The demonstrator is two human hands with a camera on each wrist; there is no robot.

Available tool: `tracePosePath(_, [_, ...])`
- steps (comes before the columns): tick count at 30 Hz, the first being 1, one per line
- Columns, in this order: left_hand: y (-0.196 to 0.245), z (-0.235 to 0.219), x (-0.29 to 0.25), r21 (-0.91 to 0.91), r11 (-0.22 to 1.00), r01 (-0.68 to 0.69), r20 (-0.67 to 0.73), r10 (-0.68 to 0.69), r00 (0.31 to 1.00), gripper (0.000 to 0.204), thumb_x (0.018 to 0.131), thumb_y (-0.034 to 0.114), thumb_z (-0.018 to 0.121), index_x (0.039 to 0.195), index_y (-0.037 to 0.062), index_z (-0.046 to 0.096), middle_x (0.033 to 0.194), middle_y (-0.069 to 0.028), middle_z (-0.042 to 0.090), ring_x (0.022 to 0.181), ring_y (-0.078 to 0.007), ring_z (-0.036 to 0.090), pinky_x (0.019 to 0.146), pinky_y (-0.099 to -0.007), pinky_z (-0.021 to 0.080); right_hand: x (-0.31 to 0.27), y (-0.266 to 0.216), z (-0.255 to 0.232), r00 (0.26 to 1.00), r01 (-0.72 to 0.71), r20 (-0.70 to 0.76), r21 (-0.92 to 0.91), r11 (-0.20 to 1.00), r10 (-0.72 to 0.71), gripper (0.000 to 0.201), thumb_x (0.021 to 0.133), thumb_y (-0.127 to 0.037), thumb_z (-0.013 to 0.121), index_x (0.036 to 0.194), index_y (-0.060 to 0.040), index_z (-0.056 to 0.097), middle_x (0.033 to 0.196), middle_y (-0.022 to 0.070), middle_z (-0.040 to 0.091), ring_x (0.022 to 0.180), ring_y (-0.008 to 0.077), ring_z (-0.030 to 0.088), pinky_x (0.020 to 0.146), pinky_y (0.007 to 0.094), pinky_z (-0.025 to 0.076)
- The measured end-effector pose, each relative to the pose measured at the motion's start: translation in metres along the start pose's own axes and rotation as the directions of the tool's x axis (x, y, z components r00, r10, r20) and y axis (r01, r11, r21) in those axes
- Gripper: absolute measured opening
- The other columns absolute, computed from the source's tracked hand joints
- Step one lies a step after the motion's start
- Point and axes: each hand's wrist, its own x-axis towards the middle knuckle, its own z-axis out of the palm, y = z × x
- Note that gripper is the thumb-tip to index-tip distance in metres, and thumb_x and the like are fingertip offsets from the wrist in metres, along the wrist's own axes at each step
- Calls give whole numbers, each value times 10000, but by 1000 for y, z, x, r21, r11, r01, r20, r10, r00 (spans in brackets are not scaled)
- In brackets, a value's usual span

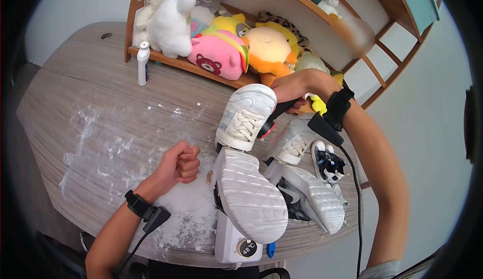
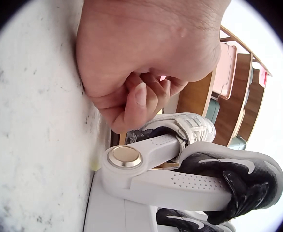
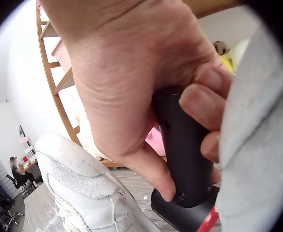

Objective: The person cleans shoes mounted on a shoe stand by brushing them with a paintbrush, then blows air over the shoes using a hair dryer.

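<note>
My right hand grips the black handle of a tool with a red-edged round head, close beside a white sneaker. That sneaker and a second white one sit on the arms of a white shoe dryer showing 48°C. Two black-and-white sneakers hang on its nearer arms, their pale soles facing me in the head view. My left hand rests on the table left of the dryer, fingers curled into a fist around nothing.
White powdery residue covers much of the wood-grain table. A white bottle stands at the back by a shelf of plush toys. Small shoes lie right of the dryer, and a blue object lies near the front edge.
</note>
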Motion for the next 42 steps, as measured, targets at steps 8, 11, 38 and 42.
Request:
tracePosePath(8, [3,5,-2,102,994,-40,-70,48,996,312,941,289,381,672,192,256,546,70,204,459,-78,185,414,-265,209,-75,46,11,855,287,-511,325,901,-88,447,926,-480,661,902,-33,657,586,-3,554,420,50,426,415,241,315])
tracePosePath(11, [0,2,1,67,997,-39,-64,43,997,301,934,285,382,673,193,265,547,69,209,463,-79,194,422,-261,218,-107,65,45,632,601,-771,423,678,-79,416,951,-453,632,905,-42,663,592,16,577,419,60,442,426,228,342])
tracePosePath(38, [-20,-9,2,184,982,-51,-656,161,737,280,1051,291,434,856,93,466,780,17,447,694,-92,390,648,-260,344,-74,63,135,422,878,-688,147,456,-590,456,911,-315,735,1228,-68,519,846,122,666,716,277,661,643,339,487])
tracePosePath(42, [-13,-12,-4,220,975,-21,-686,170,707,282,1072,307,450,909,83,500,822,9,461,726,-100,393,675,-265,335,-69,68,139,350,904,-756,118,410,-553,437,904,-295,743,1209,-54,542,806,122,656,706,291,659,643,369,483])
